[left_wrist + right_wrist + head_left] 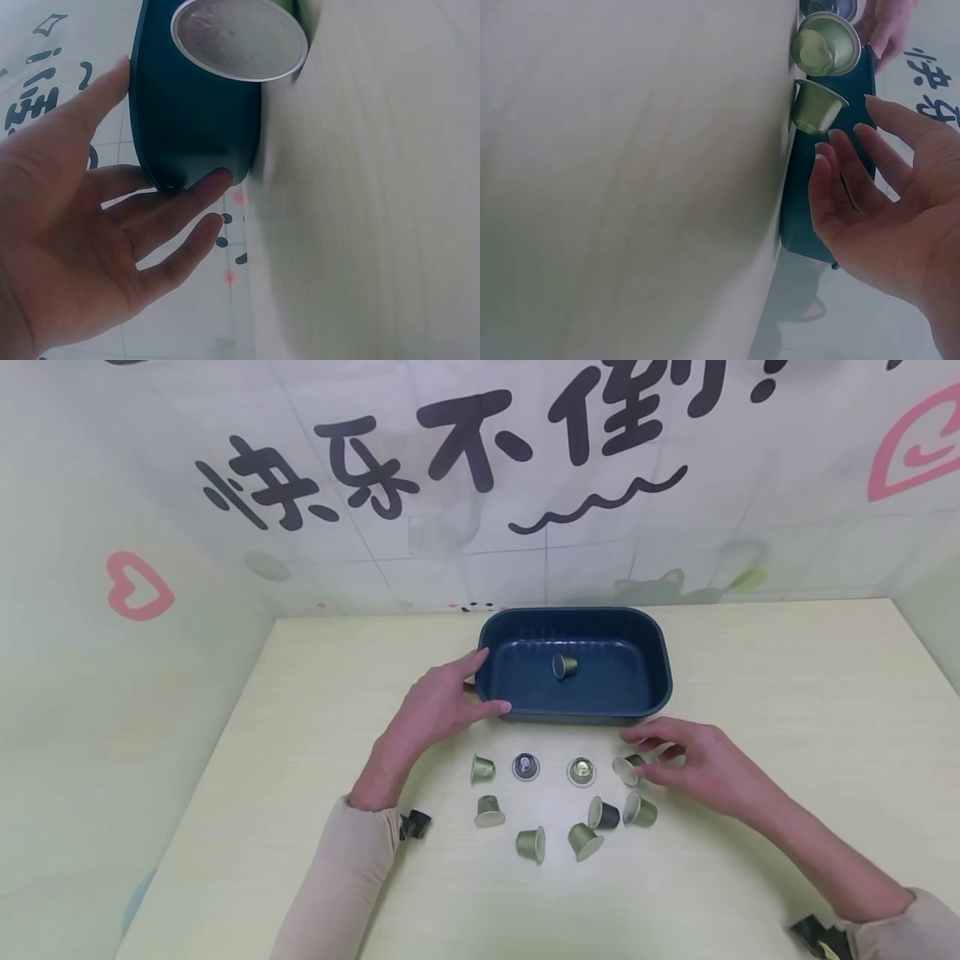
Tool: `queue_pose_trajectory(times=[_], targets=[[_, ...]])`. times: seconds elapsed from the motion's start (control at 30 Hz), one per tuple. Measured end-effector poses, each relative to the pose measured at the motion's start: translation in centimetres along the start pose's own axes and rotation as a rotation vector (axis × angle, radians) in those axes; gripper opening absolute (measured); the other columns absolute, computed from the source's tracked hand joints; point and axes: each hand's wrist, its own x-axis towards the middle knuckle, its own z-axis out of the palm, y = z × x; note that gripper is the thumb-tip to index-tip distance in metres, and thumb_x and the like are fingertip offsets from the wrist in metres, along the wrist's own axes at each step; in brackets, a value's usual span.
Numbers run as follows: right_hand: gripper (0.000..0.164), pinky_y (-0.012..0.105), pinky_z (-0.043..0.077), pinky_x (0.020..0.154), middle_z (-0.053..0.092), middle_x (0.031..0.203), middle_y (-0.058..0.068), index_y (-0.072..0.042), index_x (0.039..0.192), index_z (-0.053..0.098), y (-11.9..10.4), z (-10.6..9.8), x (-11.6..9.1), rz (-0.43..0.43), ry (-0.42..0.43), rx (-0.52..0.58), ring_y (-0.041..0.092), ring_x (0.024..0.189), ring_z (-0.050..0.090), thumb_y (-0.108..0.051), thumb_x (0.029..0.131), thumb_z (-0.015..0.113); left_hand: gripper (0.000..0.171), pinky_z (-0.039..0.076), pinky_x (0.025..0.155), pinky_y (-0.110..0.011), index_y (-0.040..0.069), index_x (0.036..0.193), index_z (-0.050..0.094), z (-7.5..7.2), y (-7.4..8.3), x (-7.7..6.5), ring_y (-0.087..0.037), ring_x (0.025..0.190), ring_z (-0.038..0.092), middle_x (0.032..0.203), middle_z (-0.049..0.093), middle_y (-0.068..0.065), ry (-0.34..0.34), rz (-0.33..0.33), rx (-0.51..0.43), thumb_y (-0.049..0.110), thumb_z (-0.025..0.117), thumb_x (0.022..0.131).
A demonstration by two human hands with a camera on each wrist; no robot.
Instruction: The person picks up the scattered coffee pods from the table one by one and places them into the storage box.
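A dark blue tub [573, 717] stands against the wall with one green coffee capsule [566, 666] lying inside. My left hand [442, 702] rests at the tub's left end, fingers spread, thumb on the front rim. In the left wrist view its fingertips touch the tub's end wall [195, 127]. Just off the tub's front right corner, my right hand [686, 760] reaches with parted fingers over a tipped capsule [627, 769]. The right wrist view shows a green capsule [817, 106] close to those fingertips, with none between them.
Several more capsules lie on the pale table [675, 893] before the tub, among them a purple one [526, 766], an upright green one [581, 771] and a dark one [603, 813]. A printed wall [480, 560] rises right behind the tub.
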Motion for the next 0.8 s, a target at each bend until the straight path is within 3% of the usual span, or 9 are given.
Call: queue_pose_trajectory(times=[0.43, 0.8], targets=[[0.040, 0.029, 0.056, 0.081, 0.071, 0.110, 0.001, -0.007, 0.119, 0.071, 0.55, 0.87, -0.31, 0.052, -0.011, -0.025, 0.016, 0.093, 0.066, -0.002, 0.080, 0.079, 0.094, 0.053, 0.086, -0.039, 0.012, 0.155, 0.036, 0.01, -0.15, -0.02, -0.021, 0.112, 0.066, 0.144, 0.054, -0.009, -0.004, -0.019, -0.004, 0.054, 0.076, 0.082], [0.035, 0.027, 0.055, 0.079, 0.069, 0.099, -0.007, -0.013, 0.115, 0.074, 0.67, 0.81, -0.34, 0.067, -0.036, -0.061, 0.010, 0.087, 0.063, -0.007, 0.080, 0.081, 0.094, 0.053, 0.085, -0.041, 0.013, 0.154, 0.038, -0.02, 0.06, 0.08, -0.023, 0.114, 0.064, 0.143, 0.055, -0.010, 0.011, -0.019, 0.026, 0.056, 0.077, 0.081]])
